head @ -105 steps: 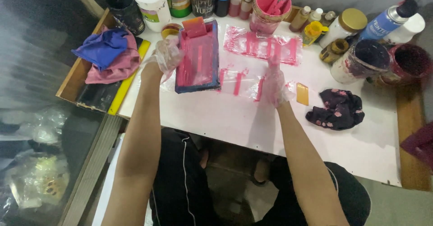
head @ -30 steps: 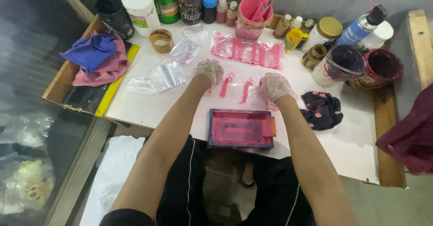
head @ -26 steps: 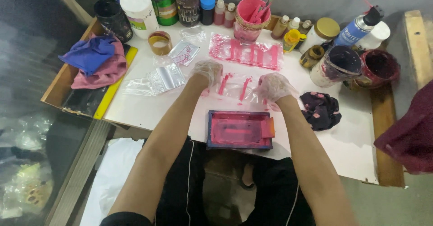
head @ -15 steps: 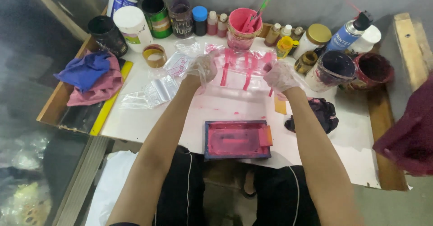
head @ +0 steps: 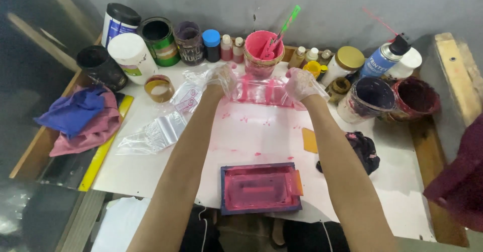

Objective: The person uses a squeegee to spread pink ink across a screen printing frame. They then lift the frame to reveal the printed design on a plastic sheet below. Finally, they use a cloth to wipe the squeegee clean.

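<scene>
Both my hands wear thin clear gloves. My left hand (head: 222, 77) and my right hand (head: 302, 83) each grip an end of a clear plastic bag with pink print (head: 261, 91), held flat at the far side of the white table (head: 261, 131) just before a pink paint tub (head: 263, 52). A small blue-framed printing screen smeared with pink ink (head: 260, 187) lies at the table's near edge, between my forearms. An orange squeegee card (head: 310, 140) rests right of centre.
Jars, cans and small bottles line the back wall, with a spray can (head: 385, 58) and dark paint tubs (head: 370, 97) at right. Clear bags (head: 153, 133), tape roll (head: 158, 87), blue and pink rags (head: 80, 118), yellow ruler (head: 103, 151) at left. Black stained rag (head: 362, 151) at right.
The screen went from the table's far left to the near edge. My hands then carried the printed bag from mid-table up toward the pink tub.
</scene>
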